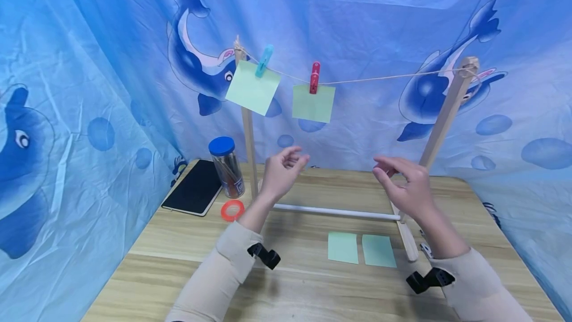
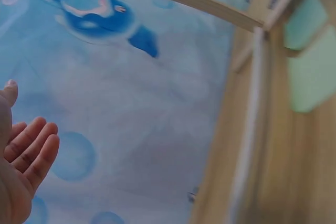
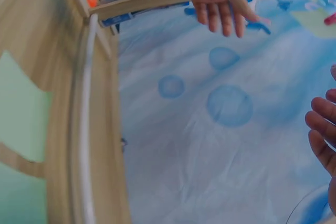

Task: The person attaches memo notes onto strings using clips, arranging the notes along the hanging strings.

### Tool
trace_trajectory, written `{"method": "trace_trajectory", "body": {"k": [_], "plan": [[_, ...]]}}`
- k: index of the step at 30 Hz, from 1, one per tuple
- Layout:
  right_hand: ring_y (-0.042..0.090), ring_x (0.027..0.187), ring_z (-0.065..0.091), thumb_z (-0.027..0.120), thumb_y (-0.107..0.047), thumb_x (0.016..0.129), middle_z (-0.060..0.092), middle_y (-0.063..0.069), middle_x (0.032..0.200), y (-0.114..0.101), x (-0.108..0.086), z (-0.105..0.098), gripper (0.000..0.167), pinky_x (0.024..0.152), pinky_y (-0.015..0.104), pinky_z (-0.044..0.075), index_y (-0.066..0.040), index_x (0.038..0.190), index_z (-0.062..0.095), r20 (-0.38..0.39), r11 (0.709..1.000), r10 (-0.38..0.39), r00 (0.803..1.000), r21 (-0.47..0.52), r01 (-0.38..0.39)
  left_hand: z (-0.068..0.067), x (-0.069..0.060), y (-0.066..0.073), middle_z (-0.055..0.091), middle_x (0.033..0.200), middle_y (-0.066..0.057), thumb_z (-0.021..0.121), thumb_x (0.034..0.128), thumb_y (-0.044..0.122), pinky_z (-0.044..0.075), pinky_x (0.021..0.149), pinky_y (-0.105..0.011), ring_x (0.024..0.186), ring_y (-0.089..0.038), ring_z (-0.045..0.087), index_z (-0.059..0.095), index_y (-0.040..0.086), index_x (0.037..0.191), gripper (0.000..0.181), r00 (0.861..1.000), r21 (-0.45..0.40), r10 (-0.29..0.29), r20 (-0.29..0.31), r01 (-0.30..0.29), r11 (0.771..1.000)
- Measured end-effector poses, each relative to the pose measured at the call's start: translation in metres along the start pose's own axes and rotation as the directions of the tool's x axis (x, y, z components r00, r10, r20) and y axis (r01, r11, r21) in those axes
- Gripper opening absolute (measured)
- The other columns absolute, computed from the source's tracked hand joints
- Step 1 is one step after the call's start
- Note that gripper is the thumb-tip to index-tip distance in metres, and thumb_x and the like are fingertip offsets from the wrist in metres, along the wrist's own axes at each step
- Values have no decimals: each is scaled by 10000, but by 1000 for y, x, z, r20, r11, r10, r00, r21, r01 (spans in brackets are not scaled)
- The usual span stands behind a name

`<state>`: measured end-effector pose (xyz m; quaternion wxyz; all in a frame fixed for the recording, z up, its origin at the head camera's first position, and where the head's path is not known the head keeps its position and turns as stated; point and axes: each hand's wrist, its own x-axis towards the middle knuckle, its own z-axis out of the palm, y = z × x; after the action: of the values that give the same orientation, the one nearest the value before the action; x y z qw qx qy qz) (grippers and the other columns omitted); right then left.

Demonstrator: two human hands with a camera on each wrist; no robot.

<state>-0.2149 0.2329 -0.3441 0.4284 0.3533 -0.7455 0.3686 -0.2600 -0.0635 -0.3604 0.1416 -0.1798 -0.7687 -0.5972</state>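
Note:
A string (image 1: pixel 380 79) runs between two wooden posts. A green note (image 1: pixel 253 87) hangs tilted under a blue clothespin (image 1: pixel 264 61) at its left, and another green note (image 1: pixel 313 104) hangs from a red clothespin (image 1: pixel 315 77). Below them my left hand (image 1: pixel 280 173) hovers in the air, its fingers loosely bent and holding nothing. My right hand (image 1: pixel 408 188) is raised beside the right post (image 1: pixel 447 113), empty too, with relaxed fingers. Two more green notes (image 1: pixel 342 248) (image 3: pixel 21 108) lie side by side on the table in front of the white rod (image 1: pixel 335 211).
A black notebook (image 1: pixel 194 188), a clear jar with a blue lid (image 1: pixel 228 168) and an orange ring (image 1: pixel 232 210) are at the left. Metal clips (image 1: pixel 426 250) lie by the right post's foot (image 1: pixel 405 237). A blue dolphin curtain (image 1: pixel 357 24) hangs behind.

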Motion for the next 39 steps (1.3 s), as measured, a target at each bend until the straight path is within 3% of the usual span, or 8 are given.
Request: {"method": "trace_trajectory", "body": {"k": [4,8,11,16,22,32,39], "plan": [[-30,790,616,740,45,805,736,111,835,2,-22,-7,268,734,118,496,31,1072,753,30,992,120,992,-33,-119,5,-18,-20,746,962,-67,735,946,283,581,756,-271,818,-172,702,697,9,1211,384,999,122,24,40,-29,992],[-54,782,610,748,77,801,737,106,838,6,-49,-14,265,730,102,492,30,1062,748,48,971,229,972,-86,-225,10,-37,-37,733,918,-55,732,946,228,579,731,-261,788,-152,690,719,5,1137,293,993,205,51,105,-71,976],[-69,779,608,746,76,815,738,107,835,9,-68,-18,243,717,97,492,27,1053,752,54,947,310,949,-107,-303,15,-50,-48,725,927,-33,728,947,222,570,754,-255,813,-135,677,718,13,1143,287,987,249,37,159,-77,966],[-81,791,608,747,82,818,736,109,834,13,-93,-26,239,711,89,492,24,1050,756,60,921,380,923,-116,-371,20,-67,-62,716,986,-30,722,954,250,566,792,-260,867,-133,667,711,19,1172,317,971,253,-4,238,-58,966],[-93,794,598,757,64,823,725,123,829,13,-118,-36,215,699,82,487,46,1037,750,57,893,434,899,-156,-421,27,-83,-77,718,965,-44,714,962,224,569,784,-262,855,-143,670,717,-10,1134,291,962,214,-7,273,-53,975],[-115,776,588,755,26,862,731,169,873,18,-156,-56,205,690,73,487,58,1065,738,38,810,561,827,-231,-539,41,-102,-92,717,961,-43,720,953,190,566,789,-273,844,-126,663,708,-17,1132,274,948,230,-88,306,17,973],[-120,793,579,747,-61,910,731,175,920,20,-181,-73,225,686,61,474,48,1107,726,58,735,653,755,-290,-613,54,-108,-101,711,916,-33,734,940,153,554,745,-230,802,-78,642,719,-26,1105,244,937,228,-52,344,-29,973]]}}
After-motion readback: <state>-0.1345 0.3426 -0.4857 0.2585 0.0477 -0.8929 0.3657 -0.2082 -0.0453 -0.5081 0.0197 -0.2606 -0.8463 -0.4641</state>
